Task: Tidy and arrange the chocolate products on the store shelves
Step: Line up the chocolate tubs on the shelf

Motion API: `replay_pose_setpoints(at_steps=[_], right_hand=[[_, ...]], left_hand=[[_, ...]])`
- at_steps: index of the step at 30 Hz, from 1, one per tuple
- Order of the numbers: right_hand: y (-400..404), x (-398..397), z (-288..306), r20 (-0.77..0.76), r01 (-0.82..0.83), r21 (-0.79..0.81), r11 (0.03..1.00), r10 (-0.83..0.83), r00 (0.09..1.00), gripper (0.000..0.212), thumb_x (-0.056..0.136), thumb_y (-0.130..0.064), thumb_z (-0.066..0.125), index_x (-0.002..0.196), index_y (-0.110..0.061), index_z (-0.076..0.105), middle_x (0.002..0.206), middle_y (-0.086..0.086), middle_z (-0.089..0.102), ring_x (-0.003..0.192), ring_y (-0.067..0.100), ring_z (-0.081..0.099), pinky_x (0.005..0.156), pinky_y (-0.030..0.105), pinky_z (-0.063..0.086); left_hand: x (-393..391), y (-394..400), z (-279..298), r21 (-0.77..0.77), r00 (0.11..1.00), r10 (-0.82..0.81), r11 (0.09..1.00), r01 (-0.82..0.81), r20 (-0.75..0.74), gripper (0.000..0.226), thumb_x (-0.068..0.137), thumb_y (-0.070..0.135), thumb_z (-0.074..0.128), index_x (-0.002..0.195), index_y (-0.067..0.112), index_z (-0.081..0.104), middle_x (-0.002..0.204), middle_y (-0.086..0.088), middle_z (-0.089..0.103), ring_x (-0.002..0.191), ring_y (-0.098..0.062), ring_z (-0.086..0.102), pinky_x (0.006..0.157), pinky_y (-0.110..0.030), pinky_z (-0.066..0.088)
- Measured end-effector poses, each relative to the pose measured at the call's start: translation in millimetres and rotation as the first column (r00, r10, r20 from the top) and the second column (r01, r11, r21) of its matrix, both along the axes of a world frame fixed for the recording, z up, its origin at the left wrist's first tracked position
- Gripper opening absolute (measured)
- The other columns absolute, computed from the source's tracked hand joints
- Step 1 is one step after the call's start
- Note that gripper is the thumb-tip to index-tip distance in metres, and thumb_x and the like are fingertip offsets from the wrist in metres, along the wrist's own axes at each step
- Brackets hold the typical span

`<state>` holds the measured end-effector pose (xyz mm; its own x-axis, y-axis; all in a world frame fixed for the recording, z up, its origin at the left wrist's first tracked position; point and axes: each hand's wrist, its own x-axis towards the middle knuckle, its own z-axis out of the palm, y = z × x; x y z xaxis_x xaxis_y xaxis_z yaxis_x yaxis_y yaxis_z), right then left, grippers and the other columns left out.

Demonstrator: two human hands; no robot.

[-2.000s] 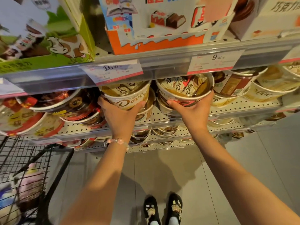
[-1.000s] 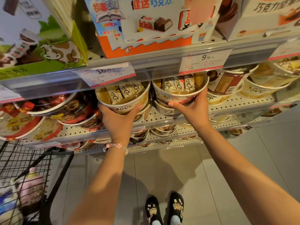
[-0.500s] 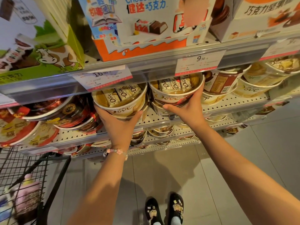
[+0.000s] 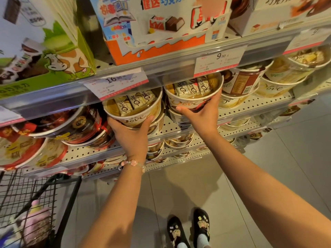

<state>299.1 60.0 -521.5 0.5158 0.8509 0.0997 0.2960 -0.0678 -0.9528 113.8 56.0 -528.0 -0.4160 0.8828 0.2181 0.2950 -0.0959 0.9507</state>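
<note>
Two cream Dove chocolate tubs sit tilted on top of other tubs on the perforated middle shelf (image 4: 250,108). My left hand (image 4: 131,130) grips the left Dove tub (image 4: 132,107) from below, thumb on its right side. My right hand (image 4: 202,115) holds the right Dove tub (image 4: 193,90) from underneath, fingers up its right wall. Both tubs show wrapped Dove bars through clear lids. More Dove tubs (image 4: 279,83) lean further right, and a brown-labelled tub (image 4: 241,83) sits between.
Red and dark round chocolate tins (image 4: 77,126) fill the shelf at left. Above stand a Kinder box (image 4: 161,29) and a green cow box (image 4: 44,51), with price tags (image 4: 116,83) on the rail. A black wire cart (image 4: 26,208) stands at lower left. Grey floor tiles lie below.
Both tubs have been tipped further toward me, so their lids and the bars inside show more. My hands stay under them in about the same places.
</note>
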Motion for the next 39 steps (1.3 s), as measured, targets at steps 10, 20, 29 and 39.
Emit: replay_pose_setpoints(at_steps=[10, 20, 29, 39], right_hand=[[-4.6, -2.4, 7.7, 0.000, -0.011, -0.007, 1.000, 0.011, 1.000, 0.131, 0.052, -0.044, 0.088, 0.149, -0.021, 0.004, 0.150, 0.003, 0.029, 0.138, 0.018, 0.030, 0.112, 0.041, 0.032], [-5.9, 6.2, 12.9, -0.091, -0.114, 0.048, 0.992, 0.118, 0.989, 0.131, 0.054, -0.026, 0.091, 0.149, -0.015, 0.002, 0.149, 0.005, 0.030, 0.138, 0.018, 0.030, 0.113, 0.041, 0.031], [-43.4, 68.4, 20.6, -0.079, -0.236, 0.094, 0.967, 0.243, 0.967, 0.063, 0.080, 0.010, 0.055, 0.137, -0.008, 0.035, 0.132, 0.006, 0.049, 0.118, 0.014, 0.051, 0.101, 0.037, 0.045], [-49.0, 212.3, 17.5, 0.048, 0.069, 0.155, 0.985, -0.077, 0.996, 0.052, 0.078, 0.002, 0.061, 0.126, 0.000, 0.042, 0.117, 0.007, 0.046, 0.109, 0.020, 0.048, 0.100, 0.035, 0.040]], left_hand=[[-2.6, 0.6, 3.3, -0.006, 1.000, -0.023, 1.000, 0.023, 0.020, 0.100, 0.058, 0.029, 0.089, 0.137, 0.011, 0.030, 0.130, 0.004, 0.047, 0.116, -0.001, 0.046, 0.090, 0.002, 0.033], [9.8, -5.0, -0.1, -0.037, 0.999, 0.033, 0.999, -0.033, 0.001, 0.104, 0.072, 0.028, 0.080, 0.150, 0.018, 0.013, 0.148, -0.001, 0.035, 0.134, -0.010, 0.035, 0.112, -0.025, 0.028], [104.6, -46.0, 23.9, 0.093, 0.956, 0.288, 0.952, -0.292, 0.052, 0.061, 0.079, 0.008, 0.058, 0.132, -0.008, 0.032, 0.128, -0.016, 0.040, 0.121, -0.027, 0.041, 0.107, -0.020, 0.030], [264.2, -45.8, 34.1, 0.054, 0.999, 0.029, 0.998, -0.031, 0.034, 0.038, 0.072, 0.004, 0.063, 0.100, 0.020, 0.043, 0.101, -0.017, 0.049, 0.091, -0.031, 0.051, 0.081, -0.036, 0.046]])
